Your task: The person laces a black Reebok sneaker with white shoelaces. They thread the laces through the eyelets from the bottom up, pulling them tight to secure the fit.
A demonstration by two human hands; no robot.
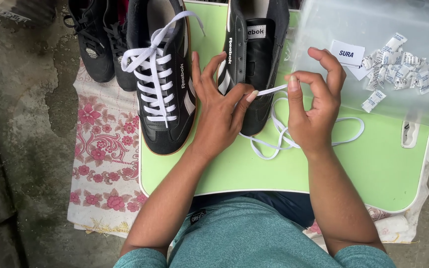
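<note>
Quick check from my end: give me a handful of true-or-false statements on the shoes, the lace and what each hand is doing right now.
1. Both hands pinch the same white lace. True: the left hand and the right hand hold it taut between them.
2. The unlaced shoe already has its lace tied in a bow. False: the lace trails loose over the green tray.
3. The laced shoe lies to the left of the unlaced one. True.
4. The small white sachets lie on the floral cloth. False: they sit in a clear bag at the right.
5. The tray is red. False: it is light green.
</note>
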